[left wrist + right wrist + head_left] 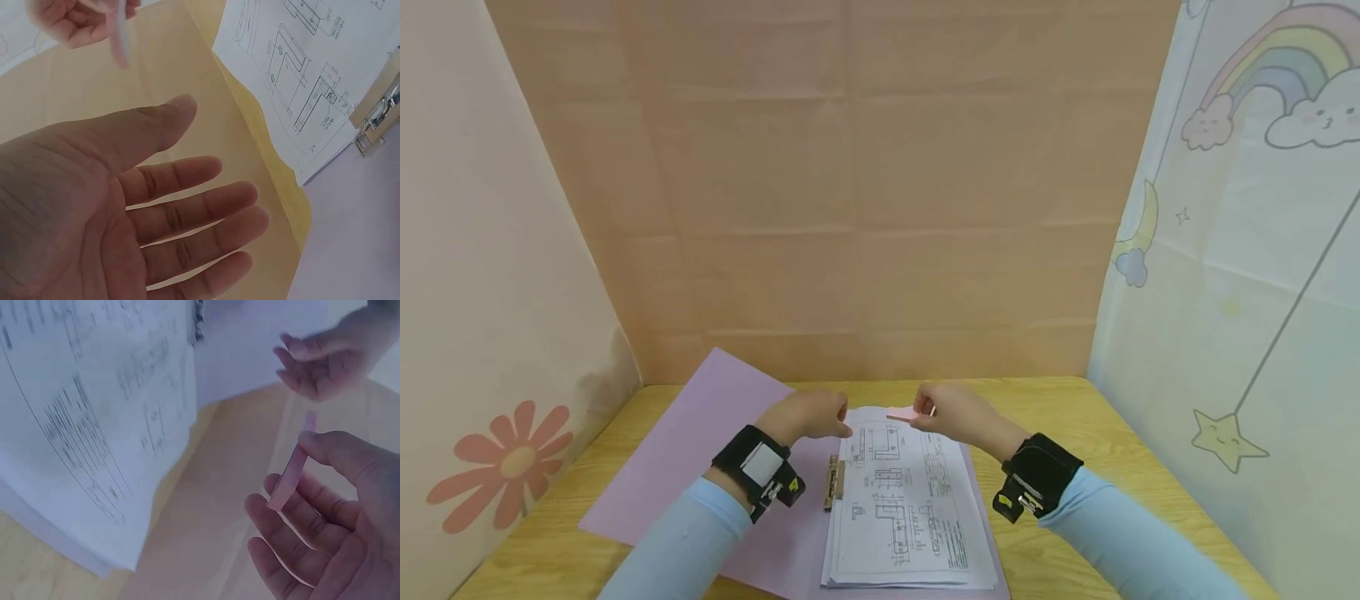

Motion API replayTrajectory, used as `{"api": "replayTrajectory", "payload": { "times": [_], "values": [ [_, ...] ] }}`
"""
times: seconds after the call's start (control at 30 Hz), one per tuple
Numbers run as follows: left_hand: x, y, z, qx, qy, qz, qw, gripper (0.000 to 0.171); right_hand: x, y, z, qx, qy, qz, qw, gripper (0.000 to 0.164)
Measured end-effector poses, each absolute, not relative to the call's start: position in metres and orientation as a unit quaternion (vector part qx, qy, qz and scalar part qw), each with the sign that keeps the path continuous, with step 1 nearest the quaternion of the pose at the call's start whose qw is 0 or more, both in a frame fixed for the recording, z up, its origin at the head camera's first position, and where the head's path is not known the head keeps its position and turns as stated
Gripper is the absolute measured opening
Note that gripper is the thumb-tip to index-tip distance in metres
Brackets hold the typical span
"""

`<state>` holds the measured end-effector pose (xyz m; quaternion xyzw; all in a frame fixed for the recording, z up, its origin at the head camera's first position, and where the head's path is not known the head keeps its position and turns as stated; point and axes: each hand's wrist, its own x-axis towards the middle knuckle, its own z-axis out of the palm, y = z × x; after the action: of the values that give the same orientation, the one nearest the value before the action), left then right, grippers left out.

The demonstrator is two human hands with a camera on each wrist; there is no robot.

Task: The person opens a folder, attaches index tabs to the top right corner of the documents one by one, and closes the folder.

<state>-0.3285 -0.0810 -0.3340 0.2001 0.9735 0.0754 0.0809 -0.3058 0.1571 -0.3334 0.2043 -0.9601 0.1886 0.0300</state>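
Observation:
My right hand (953, 410) pinches a thin pink strip-like piece (291, 472) between thumb and fingers, above the far end of the papers; it looks like a small pad of sticky notes seen edge-on. Across from it, my left hand (169, 206) holds nothing, its fingers loosely extended and apart from the thumb. Below both hands lies a stack of printed drawing sheets (917, 508), clamped at its left side by a metal clip (832, 482). The sheets rest on the right side of an opened purple folder (778, 550).
The folder's purple cover (692, 442) spreads to the left, angled across the wooden table (1037, 400). A brown paper-like backdrop (850, 208) rises behind the table, with pale decorated walls at left and right. Both wrists wear black camera straps (1052, 467).

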Motion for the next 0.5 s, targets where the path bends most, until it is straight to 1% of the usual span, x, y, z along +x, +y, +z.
{"api": "replayTrajectory", "payload": {
  "times": [0.2,0.27,0.33,0.4,0.5],
  "values": [
    [-0.326,-0.080,-0.333,0.206,0.972,0.077,0.078,0.025,-0.298,0.150,-0.352,0.220,-0.958,0.181,0.013,0.017],
    [-0.327,-0.079,-0.332,0.227,0.967,0.101,0.062,0.024,-0.298,0.150,-0.355,0.227,-0.957,0.178,0.015,0.017],
    [-0.328,-0.077,-0.331,0.260,0.951,0.164,0.038,0.024,-0.298,0.150,-0.356,0.232,-0.957,0.175,0.017,0.017],
    [-0.329,-0.072,-0.331,0.302,0.926,0.227,0.013,0.030,-0.298,0.149,-0.356,0.239,-0.955,0.176,0.018,0.017],
    [-0.328,-0.063,-0.336,0.334,0.903,0.270,0.000,0.041,-0.298,0.149,-0.356,0.249,-0.951,0.180,0.023,0.017]
  ]
}}
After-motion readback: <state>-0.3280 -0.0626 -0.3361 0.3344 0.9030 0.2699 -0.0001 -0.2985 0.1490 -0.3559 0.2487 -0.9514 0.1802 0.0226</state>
